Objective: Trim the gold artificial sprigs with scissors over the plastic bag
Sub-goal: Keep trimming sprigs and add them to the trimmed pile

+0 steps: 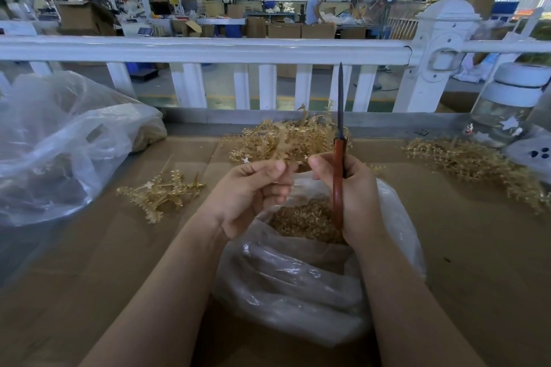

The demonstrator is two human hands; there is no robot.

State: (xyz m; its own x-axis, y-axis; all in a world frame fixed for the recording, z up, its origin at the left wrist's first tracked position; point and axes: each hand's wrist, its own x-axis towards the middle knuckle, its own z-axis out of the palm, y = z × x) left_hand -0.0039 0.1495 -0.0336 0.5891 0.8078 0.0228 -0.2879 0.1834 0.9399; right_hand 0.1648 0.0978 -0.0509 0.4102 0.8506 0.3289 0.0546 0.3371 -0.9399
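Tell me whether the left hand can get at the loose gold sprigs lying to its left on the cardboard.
Probably yes, but not right away. The loose sprigs lie in the open on the cardboard with nothing in between. The left hand already pinches a sprig, so its grip is taken.

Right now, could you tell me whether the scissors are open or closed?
Closed: the scissors, gripped in the right hand, show one narrow blade pointing up, no gap between blades.
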